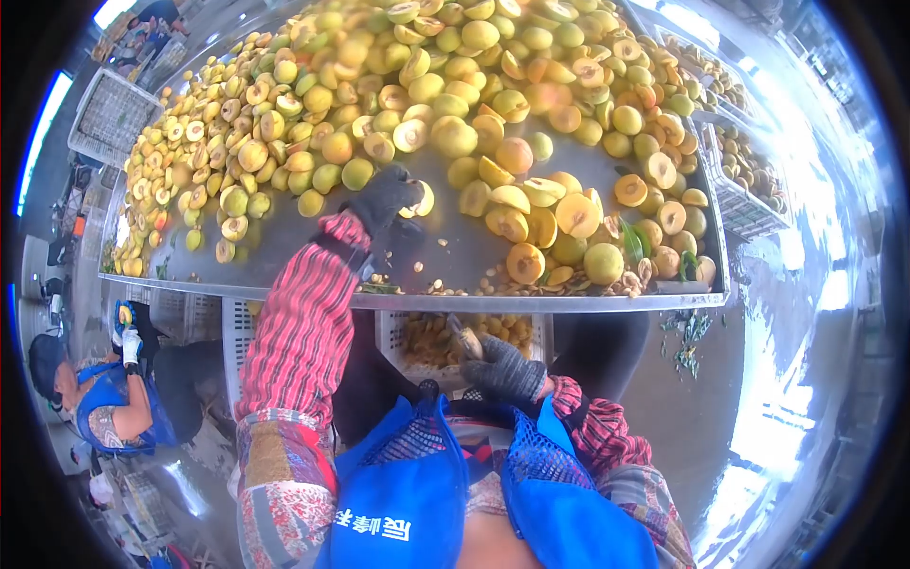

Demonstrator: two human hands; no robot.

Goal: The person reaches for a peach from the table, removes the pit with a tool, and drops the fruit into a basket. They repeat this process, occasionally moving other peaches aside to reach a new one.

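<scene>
My left hand (383, 201), in a dark glove, reaches over the metal table. Its fingers are closed round an apricot half (425, 199), whose cut side shows pale yellow. Below the table's front edge, close to my body, my right hand (509, 368) wears a grey glove. It grips a short tool (464, 337) with a narrow, metal-looking end; its exact kind is hard to make out. Under that tool stands a white plastic crate (391, 334) with apricot pieces (427, 339) inside. Whole and halved apricots (455, 137) lie heaped across the table.
A raised metal rim (427, 302) runs along the table's front. Pits (630, 284) and green leaves (633, 242) lie near it. Filled crates (749, 180) stand at the right, another crate (114, 116) at the far left. A co-worker (114, 394) sits at the left.
</scene>
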